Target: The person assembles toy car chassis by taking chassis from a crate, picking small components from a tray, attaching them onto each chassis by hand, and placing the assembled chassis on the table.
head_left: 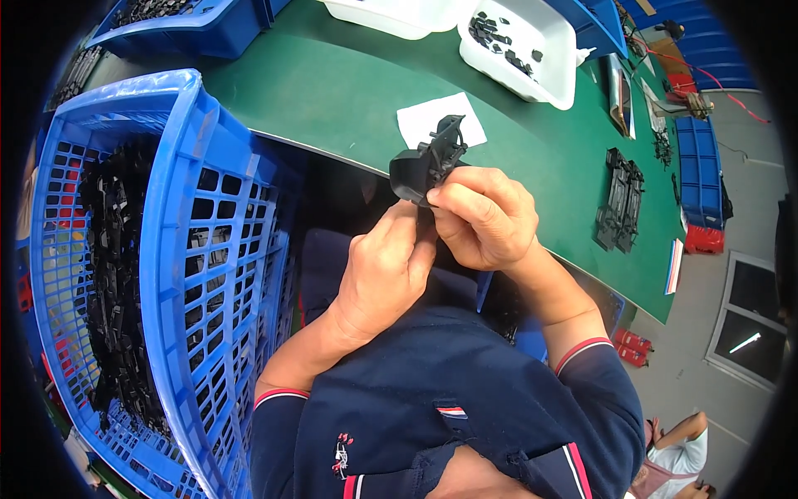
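A black moulded plastic part (420,166), with a smooth rounded shell on its left and an uneven, ribbed side on its right, is held up at the table's near edge. My left hand (384,266) grips it from below, its fingertips partly hidden under the part. My right hand (490,218) pinches its lower right side between thumb and fingers. Behind the part, a white sheet of paper (465,125) lies on the green table (332,108).
At my left stands a tall blue plastic crate (174,208) holding many black parts (125,274). A white tray (532,41) with small black pieces sits at the far side. Several black parts (619,200) lie on the table's right. Another person (677,457) is at lower right.
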`<action>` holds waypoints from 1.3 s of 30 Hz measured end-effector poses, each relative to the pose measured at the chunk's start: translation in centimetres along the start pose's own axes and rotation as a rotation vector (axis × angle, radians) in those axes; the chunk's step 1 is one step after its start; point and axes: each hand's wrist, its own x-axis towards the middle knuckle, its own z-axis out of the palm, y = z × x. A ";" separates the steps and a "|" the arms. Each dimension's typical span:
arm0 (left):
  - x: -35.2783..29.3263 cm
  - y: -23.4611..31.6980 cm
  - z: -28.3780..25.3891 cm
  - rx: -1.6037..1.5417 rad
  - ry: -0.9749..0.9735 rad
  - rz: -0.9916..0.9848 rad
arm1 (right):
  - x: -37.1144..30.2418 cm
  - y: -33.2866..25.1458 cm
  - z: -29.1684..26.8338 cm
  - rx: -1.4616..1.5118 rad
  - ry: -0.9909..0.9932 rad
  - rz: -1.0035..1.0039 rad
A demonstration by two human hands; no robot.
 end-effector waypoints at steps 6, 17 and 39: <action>-0.3 -0.3 0.0 0.014 0.004 0.017 | -0.6 -0.2 -0.2 -0.001 -0.013 -0.020; -0.6 0.2 -0.1 0.109 0.011 0.047 | -0.9 -1.0 -0.7 0.054 -0.009 -0.002; -0.4 0.2 0.2 0.067 0.017 0.055 | -1.2 -0.8 -1.1 0.086 -0.007 0.011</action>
